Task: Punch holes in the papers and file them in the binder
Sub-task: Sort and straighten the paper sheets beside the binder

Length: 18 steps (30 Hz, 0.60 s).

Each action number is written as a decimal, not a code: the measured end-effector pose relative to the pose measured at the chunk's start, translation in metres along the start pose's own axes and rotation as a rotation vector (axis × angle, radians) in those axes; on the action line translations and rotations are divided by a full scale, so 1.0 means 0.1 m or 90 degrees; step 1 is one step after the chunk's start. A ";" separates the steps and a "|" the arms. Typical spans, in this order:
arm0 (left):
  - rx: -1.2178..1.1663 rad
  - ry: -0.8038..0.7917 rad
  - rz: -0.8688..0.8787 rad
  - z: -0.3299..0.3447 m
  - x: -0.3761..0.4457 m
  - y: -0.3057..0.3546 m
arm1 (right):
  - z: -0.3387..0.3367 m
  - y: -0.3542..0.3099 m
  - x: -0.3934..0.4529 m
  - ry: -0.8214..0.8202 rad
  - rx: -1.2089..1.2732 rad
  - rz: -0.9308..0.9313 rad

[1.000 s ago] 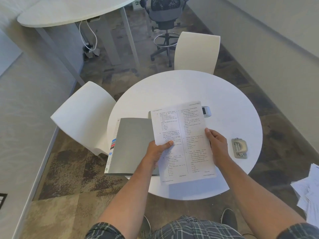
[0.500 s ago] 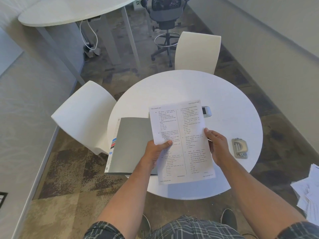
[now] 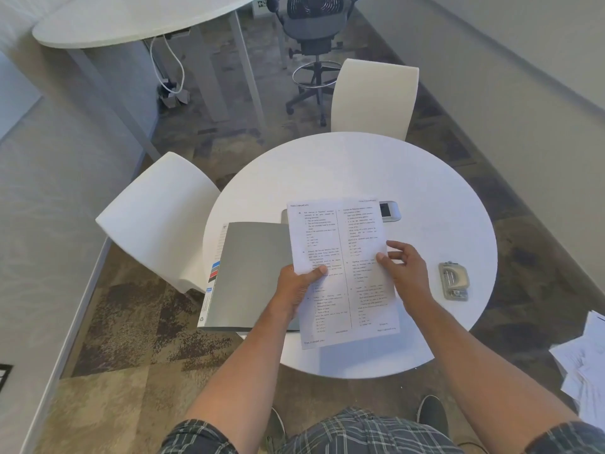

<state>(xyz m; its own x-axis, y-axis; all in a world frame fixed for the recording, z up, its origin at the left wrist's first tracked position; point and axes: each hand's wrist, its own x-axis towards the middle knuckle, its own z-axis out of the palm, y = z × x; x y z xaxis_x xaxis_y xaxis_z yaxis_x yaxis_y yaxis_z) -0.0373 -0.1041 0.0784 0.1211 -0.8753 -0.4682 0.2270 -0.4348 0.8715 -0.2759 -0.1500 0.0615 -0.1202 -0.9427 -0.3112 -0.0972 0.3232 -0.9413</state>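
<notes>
— Above the table [image 3: 425, 191], what are the fingers doing?

— The left hand [image 3: 294, 286] pinches the paper [image 3: 340, 250] at its left edge, thumb on the printed face, the other fingers hidden behind the sheet. The right hand [image 3: 406, 273] is at the right edge: its thumb tip touches the face, while the other fingers are loosely spread and lifted clear of the page.

— So the right hand grips nothing?

— It only touches; the fingers are relaxed, not curled round the sheet.

— Where is the paper?

— Held up over the near side of the table, tilted slightly, two columns of print facing the camera. Its left edge overlaps the binder [image 3: 252, 273].

— And the binder?

— Grey, closed, flat on the table's left side, its near corner hanging over the rim.

— The punch [image 3: 454, 280]?

— On the table to the right of the right hand, apart from it. A phone [image 3: 389, 211] lies just behind the paper's top right corner. Two white chairs [image 3: 157, 217] stand at the table, and loose sheets [image 3: 586, 362] lie at the far right.
</notes>
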 end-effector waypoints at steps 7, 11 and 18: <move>0.112 0.038 0.042 0.13 0.05 0.02 | 0.25 -0.08 -0.07 -0.129 -0.181 -0.076; 0.132 0.010 0.062 0.25 0.00 0.13 | 0.40 -0.18 -0.16 -0.240 -0.143 -0.061; 0.119 -0.117 0.051 0.31 -0.04 0.22 | 0.37 -0.25 -0.18 -0.310 0.027 -0.006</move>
<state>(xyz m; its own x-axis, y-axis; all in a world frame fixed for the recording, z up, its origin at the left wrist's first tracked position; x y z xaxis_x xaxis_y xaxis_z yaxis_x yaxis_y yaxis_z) -0.0631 -0.1164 0.1038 -0.0492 -0.9249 -0.3769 0.0388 -0.3789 0.9246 -0.2345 -0.1445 0.0862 0.3575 -0.8784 -0.3173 -0.0540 0.3198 -0.9460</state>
